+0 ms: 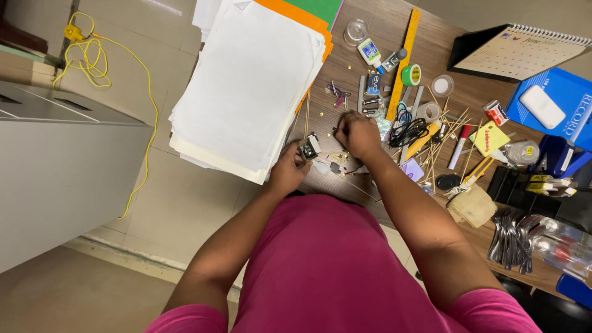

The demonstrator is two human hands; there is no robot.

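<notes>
A small black-and-silver binder clip [309, 147] sits at the near edge of the wooden desk, just beside the corner of a tall stack of white paper — its metal parts catch the light. It is pinched at the fingertips of the left hand [288, 169], tilted slightly. Tiny brass-coloured tacks [322, 115] lie scattered on the desk close by — well apart from one another.

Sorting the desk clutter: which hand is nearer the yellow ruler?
Right. The right hand lies just below-left of the yellow ruler; the left hand is farther, by the paper stack.
</notes>
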